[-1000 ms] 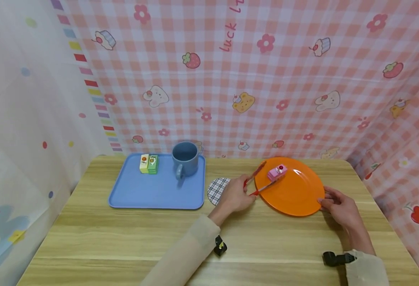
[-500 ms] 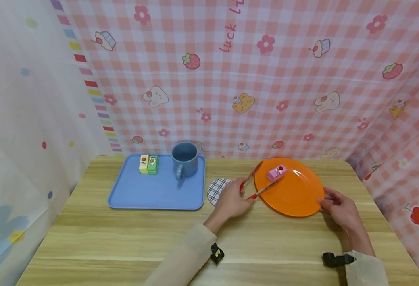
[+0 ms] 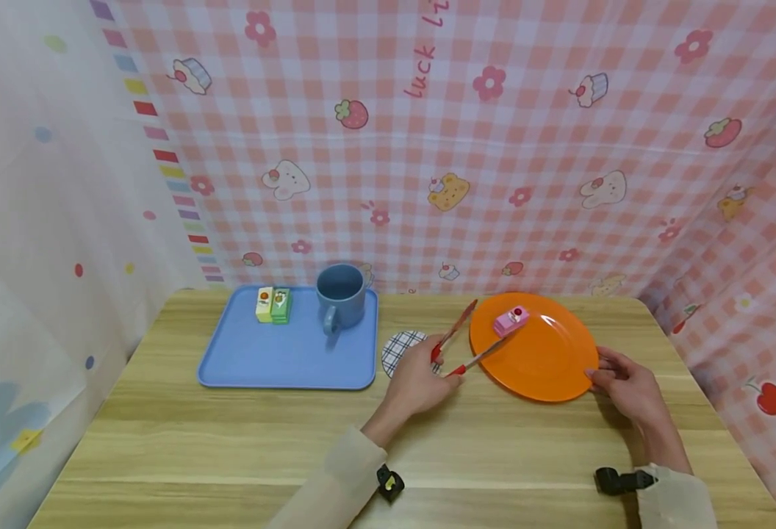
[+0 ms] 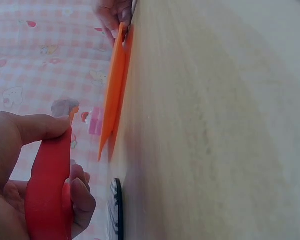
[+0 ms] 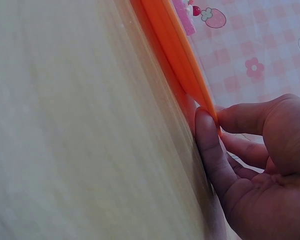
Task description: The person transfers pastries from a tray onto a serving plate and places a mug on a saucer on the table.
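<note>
My left hand (image 3: 417, 383) grips a pair of tongs (image 3: 485, 355) by their red handles, also large in the left wrist view as a red handle (image 4: 47, 182). The tongs' arms are spread apart. One arm reaches over the plate's left side, its tip just below a small pink cake-like block (image 3: 511, 321) with a red cherry picture; the other ends outside the rim. That block sits on the orange plate (image 3: 547, 375). At the plate's right edge my right hand (image 3: 633, 389) pinches the rim between thumb and fingers, as the right wrist view shows at the rim (image 5: 205, 95).
A blue tray (image 3: 282, 364) stands at the left, bearing a blue-grey mug (image 3: 345, 301), a yellow block (image 3: 265, 305) and a green block (image 3: 281, 306). Between tray and plate lies a round checked coaster (image 3: 397, 349), partly behind my left hand. A curtain (image 3: 394, 147) hangs behind the table.
My left hand has drawn back to the left and toward me with the tongs, whose arms slid away from the pink block. The block and my right hand have stayed on the plate.
</note>
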Action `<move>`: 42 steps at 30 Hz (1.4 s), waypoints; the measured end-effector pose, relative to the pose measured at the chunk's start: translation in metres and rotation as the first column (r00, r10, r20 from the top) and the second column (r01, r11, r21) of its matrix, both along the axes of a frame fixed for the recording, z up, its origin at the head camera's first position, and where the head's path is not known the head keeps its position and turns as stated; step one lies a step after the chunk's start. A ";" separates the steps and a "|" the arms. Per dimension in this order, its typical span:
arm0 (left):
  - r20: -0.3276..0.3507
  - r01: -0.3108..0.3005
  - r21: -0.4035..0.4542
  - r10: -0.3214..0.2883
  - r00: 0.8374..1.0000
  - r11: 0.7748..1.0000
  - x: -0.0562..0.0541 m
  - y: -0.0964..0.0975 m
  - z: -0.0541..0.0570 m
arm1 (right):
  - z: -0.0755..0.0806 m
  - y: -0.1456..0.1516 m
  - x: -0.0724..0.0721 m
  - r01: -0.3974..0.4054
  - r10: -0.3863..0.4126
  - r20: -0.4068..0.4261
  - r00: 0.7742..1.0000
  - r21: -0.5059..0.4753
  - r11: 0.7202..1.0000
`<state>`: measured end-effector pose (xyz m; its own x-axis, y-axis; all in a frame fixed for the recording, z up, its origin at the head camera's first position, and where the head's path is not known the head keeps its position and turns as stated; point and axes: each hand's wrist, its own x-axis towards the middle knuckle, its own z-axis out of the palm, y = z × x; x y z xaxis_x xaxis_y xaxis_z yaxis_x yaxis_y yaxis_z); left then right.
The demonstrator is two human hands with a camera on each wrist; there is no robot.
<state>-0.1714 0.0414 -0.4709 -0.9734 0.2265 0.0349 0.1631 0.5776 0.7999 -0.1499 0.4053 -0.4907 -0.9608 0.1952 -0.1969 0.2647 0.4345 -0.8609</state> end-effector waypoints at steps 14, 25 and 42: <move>-0.002 -0.050 0.005 0.050 0.999 0.999 0.014 -0.015 0.013 | -0.001 0.000 0.000 0.001 -0.001 -0.009 1.000 0.002 1.000; -0.051 -0.066 0.042 0.068 0.996 0.997 0.023 -0.030 0.020 | -0.001 -0.001 -0.001 0.017 -0.017 0.026 1.000 0.004 1.000; -0.072 -0.124 0.154 0.137 0.988 0.980 0.023 -0.062 0.042 | 0.001 -0.002 0.000 0.010 -0.010 0.000 1.000 0.014 1.000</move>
<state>-0.1482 -0.0211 -0.4285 -0.9866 0.0840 0.1399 0.1630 0.4735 0.8656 -0.1503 0.4035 -0.4898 -0.9588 0.2075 -0.1939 0.2689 0.4439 -0.8548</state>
